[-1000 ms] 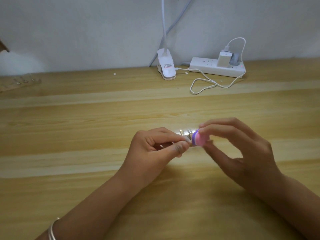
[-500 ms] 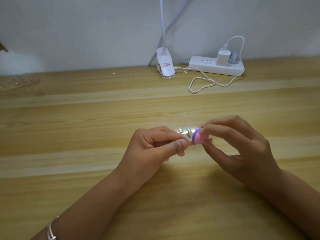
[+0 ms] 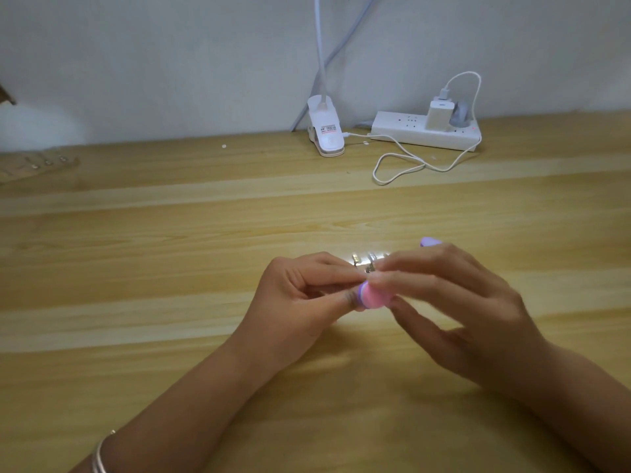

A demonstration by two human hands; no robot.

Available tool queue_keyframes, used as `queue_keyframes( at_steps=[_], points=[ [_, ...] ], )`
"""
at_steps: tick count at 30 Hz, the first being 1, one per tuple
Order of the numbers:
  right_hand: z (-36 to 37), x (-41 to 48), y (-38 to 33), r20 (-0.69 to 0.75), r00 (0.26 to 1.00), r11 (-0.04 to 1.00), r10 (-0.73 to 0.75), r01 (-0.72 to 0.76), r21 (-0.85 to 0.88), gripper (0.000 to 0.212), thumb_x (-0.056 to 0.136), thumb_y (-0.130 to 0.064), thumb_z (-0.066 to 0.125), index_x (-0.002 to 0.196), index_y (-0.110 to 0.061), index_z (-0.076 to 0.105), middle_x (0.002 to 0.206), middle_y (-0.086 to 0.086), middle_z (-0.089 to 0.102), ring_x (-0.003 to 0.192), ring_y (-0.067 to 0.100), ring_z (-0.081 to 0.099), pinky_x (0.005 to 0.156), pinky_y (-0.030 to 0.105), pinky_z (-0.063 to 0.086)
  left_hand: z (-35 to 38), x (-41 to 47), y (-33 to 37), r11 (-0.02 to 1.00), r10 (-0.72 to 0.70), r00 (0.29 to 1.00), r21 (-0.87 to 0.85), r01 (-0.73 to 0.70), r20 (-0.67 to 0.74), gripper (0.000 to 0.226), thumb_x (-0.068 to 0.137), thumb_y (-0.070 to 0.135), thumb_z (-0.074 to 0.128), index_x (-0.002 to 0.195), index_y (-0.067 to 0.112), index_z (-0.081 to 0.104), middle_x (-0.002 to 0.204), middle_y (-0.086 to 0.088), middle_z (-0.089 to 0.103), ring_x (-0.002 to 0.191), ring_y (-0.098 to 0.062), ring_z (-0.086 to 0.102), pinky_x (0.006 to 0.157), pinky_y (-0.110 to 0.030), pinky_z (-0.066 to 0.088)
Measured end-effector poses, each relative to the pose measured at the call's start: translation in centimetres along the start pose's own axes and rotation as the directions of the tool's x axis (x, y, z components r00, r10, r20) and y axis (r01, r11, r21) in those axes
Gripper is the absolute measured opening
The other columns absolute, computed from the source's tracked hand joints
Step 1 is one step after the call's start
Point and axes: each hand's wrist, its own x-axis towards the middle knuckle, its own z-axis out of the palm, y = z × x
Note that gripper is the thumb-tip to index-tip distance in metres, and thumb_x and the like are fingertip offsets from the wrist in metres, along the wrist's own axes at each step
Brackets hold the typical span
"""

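Left hand [image 3: 307, 295]: curled in a pinch, contents hidden from me. Right hand [image 3: 471, 315]: fingertips pinching pink disc [image 3: 374, 297]. Metal bits [image 3: 363, 259] on table [image 3: 170, 268] just behind.

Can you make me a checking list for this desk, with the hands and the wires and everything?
Surface: wooden table, pale and darker stripes.
Job's things: pink round piece with a purple rim, held above the table.
Clutter: small metal bits and a purple piece behind the hands.
Hands: left hand pinches the piece's purple rim; right hand pinches its pink side.
Cables: white cable loops from the charger in the power strip to the clip lamp.
Surroundings: plain wall.
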Motion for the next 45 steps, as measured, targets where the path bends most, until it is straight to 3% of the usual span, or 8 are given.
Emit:
queue_keyframes(
  at_steps=[8, 12, 16, 21, 25, 34, 40, 45],
  points=[
    [0.2, 0.1, 0.0, 0.031, 1.0, 1.0, -0.005, 0.005, -0.012, 0.015, 0.094, -0.007, 0.067, 0.105, -0.004, 0.077, 0.103, 0.009, 0.073, 0.093, 0.018, 0.066, 0.098, 0.025, 0.047, 0.3, -0.2, -0.1, 0.989, 0.069, 0.996, 0.132, -0.062, -0.049, 0.019, 0.074, 0.014, 0.078, 0.083, 0.031, 0.08, 0.081, 0.002, 0.07, 0.07, -0.009, 0.065, 0.06, -0.017, 0.046],
    [-0.5, 0.2, 0.7, -0.019, 0.999, 0.999, 0.035, -0.035, -0.027, 0.012, 0.09, -0.003, 0.074, 0.102, -0.003, 0.077, 0.102, 0.008, 0.074, 0.092, 0.017, 0.071, 0.089, 0.036, 0.055, 0.3, -0.1, -0.2, 0.991, 0.044, 0.996, 0.13, -0.033, -0.079, 0.015, 0.074, 0.012, 0.078, 0.085, 0.023, 0.08, 0.08, 0.001, 0.069, 0.064, -0.012, 0.064, 0.057, -0.023, 0.048],
    [0.2, 0.0, -0.1, -0.023, 1.0, 0.999, -0.012, 0.011, -0.033, 0.018, 0.086, -0.003, 0.076, 0.105, -0.004, 0.077, 0.102, 0.007, 0.074, 0.095, 0.013, 0.067, 0.097, 0.027, 0.051, 0.5, -0.3, 0.0, 0.987, 0.067, 0.996, 0.147, -0.058, -0.057, 0.014, 0.075, 0.013, 0.077, 0.085, 0.023, 0.08, 0.078, 0.002, 0.068, 0.067, -0.007, 0.062, 0.058, -0.016, 0.044],
    [-0.5, 0.1, 0.4, -0.056, 0.997, 0.998, 0.062, -0.063, -0.02, 0.02, 0.084, 0.0, 0.078, 0.103, -0.002, 0.076, 0.103, 0.007, 0.074, 0.096, 0.014, 0.071, 0.093, 0.031, 0.055, 0.5, -0.3, 0.1, 0.992, 0.043, 0.995, 0.118, -0.032, -0.089, 0.011, 0.076, 0.011, 0.077, 0.086, 0.015, 0.08, 0.081, -0.002, 0.07, 0.063, -0.016, 0.066, 0.058, -0.036, 0.056],
    [0.5, 0.0, -1.1, -0.068, 0.997, 0.999, 0.024, -0.026, -0.032, 0.018, 0.087, -0.002, 0.076, 0.105, -0.004, 0.076, 0.101, 0.009, 0.075, 0.092, 0.018, 0.07, 0.097, 0.025, 0.049, 0.6, -0.4, 0.3, 0.971, 0.12, 0.991, 0.215, -0.103, -0.067, 0.012, 0.078, 0.011, 0.077, 0.087, 0.017, 0.079, 0.082, 0.004, 0.072, 0.07, -0.01, 0.067, 0.059, -0.021, 0.049],
    [-0.2, 0.0, -0.6, -0.163, 0.973, 0.982, 0.165, -0.177, -0.061, 0.018, 0.087, -0.004, 0.078, 0.105, -0.004, 0.076, 0.097, 0.006, 0.075, 0.092, 0.018, 0.073, 0.087, 0.032, 0.057, 0.4, -0.3, 0.5, 0.967, 0.183, 0.971, 0.206, -0.15, -0.152, 0.01, 0.077, 0.013, 0.077, 0.086, 0.016, 0.078, 0.081, 0.01, 0.072, 0.062, -0.01, 0.068, 0.058, -0.016, 0.051],
    [0.2, 0.1, -1.7, -0.111, 0.98, 0.986, 0.163, -0.158, 0.052, 0.028, 0.088, -0.008, 0.076, 0.113, -0.017, 0.068, 0.102, 0.001, 0.073, 0.097, 0.007, 0.068, 0.099, 0.022, 0.048, 0.6, -0.4, 0.4, 0.955, 0.191, 0.973, 0.255, -0.155, -0.126, 0.013, 0.077, 0.017, 0.081, 0.089, 0.024, 0.079, 0.083, 0.01, 0.073, 0.072, -0.011, 0.068, 0.053, -0.031, 0.051],
    [-0.4, -0.2, -1.0, -0.095, 0.975, 0.979, 0.2, -0.196, 0.049, 0.025, 0.086, -0.007, 0.077, 0.111, -0.01, 0.072, 0.101, 0.003, 0.074, 0.094, 0.012, 0.071, 0.094, 0.04, 0.055, 0.4, -0.4, 0.6, 0.945, 0.204, 0.971, 0.286, -0.16, -0.128, 0.019, 0.075, 0.007, 0.082, 0.086, 0.021, 0.079, 0.081, 0.009, 0.071, 0.073, -0.01, 0.066, 0.055, -0.02, 0.046]
  ],
)
